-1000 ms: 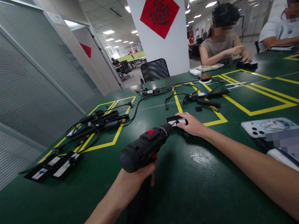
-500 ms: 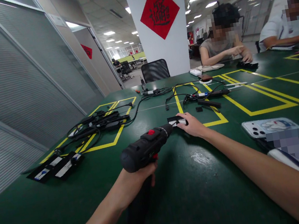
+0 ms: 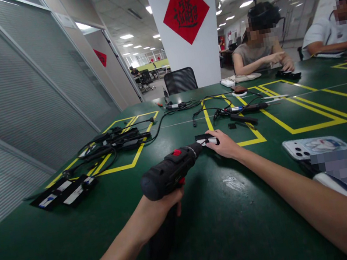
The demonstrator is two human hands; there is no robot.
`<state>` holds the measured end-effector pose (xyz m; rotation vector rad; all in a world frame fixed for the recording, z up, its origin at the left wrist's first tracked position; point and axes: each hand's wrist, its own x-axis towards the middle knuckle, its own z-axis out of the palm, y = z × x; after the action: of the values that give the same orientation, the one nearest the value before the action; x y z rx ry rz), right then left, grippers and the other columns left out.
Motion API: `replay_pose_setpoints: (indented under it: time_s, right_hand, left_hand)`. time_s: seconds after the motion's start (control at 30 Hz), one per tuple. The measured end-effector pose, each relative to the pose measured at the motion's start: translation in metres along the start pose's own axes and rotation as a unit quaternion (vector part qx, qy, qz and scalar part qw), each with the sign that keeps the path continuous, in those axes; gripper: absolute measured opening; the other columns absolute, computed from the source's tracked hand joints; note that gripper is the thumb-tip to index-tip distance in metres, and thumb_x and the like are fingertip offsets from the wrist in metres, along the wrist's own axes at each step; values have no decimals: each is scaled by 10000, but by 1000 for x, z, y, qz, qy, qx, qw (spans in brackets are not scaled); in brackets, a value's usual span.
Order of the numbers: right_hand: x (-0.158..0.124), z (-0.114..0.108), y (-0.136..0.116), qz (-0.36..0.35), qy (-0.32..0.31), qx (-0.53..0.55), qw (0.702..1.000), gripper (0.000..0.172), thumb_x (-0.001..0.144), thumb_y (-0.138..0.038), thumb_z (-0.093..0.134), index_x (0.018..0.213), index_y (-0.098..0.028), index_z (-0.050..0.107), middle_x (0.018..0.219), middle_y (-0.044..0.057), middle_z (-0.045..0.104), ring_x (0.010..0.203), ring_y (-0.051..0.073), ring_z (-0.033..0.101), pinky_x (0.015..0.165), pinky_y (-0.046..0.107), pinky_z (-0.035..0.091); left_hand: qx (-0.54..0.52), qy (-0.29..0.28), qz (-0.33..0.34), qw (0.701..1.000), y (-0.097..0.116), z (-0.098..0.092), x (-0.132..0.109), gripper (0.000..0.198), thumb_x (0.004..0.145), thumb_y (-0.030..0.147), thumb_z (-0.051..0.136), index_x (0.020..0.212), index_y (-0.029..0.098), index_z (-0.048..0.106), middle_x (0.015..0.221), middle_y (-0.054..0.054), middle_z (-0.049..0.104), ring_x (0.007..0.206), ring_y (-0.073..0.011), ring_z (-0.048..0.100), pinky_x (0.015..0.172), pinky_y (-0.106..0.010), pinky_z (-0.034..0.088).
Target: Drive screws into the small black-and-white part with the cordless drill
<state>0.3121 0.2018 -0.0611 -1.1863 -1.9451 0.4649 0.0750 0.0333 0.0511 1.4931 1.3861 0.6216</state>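
My left hand (image 3: 159,205) is wrapped round the grip of a black electric screwdriver (image 3: 170,172) with a red switch on top. Its nose points at a small black part with a white label (image 3: 204,139) lying on the green table (image 3: 227,210). My right hand (image 3: 225,143) presses down on that part with its fingers closed over its right end, just beside the yellow tape line.
Black adapters and cables (image 3: 115,142) lie at the left, flat labelled parts (image 3: 66,192) nearer. More cables and tools (image 3: 240,112) sit beyond. A phone (image 3: 312,146) rests at right. Two people (image 3: 262,51) sit at the far side, by a pillar and a chair (image 3: 180,80).
Nothing has visibly changed apart from a slight shift of the camera; both hands stay where they were.
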Motion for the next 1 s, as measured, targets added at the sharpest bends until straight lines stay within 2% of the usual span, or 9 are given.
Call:
replay_pose_setpoints:
  time_s: [0.7,1.0]
  right_hand:
    - [1,0,2,-5,1,0,1000,411,820,-325,572,1220,-244,527,1100,56,516,984,187,551,923,329,407]
    - [1,1,2,-7,3,0,1000,398,819,-322,576,1206,-238,536,1094,62,517,973,190,553,925,334,405]
  left_hand:
    - [11,-2,-19,1000,-4,-1,3,194,819,272,526,958,137,547,583,15,581,569,-149,528,640,-322,396]
    - [6,0,-7,1000,-3,-1,2,182,824,268,525,959,147,545,574,28,575,558,-143,521,650,-324,399]
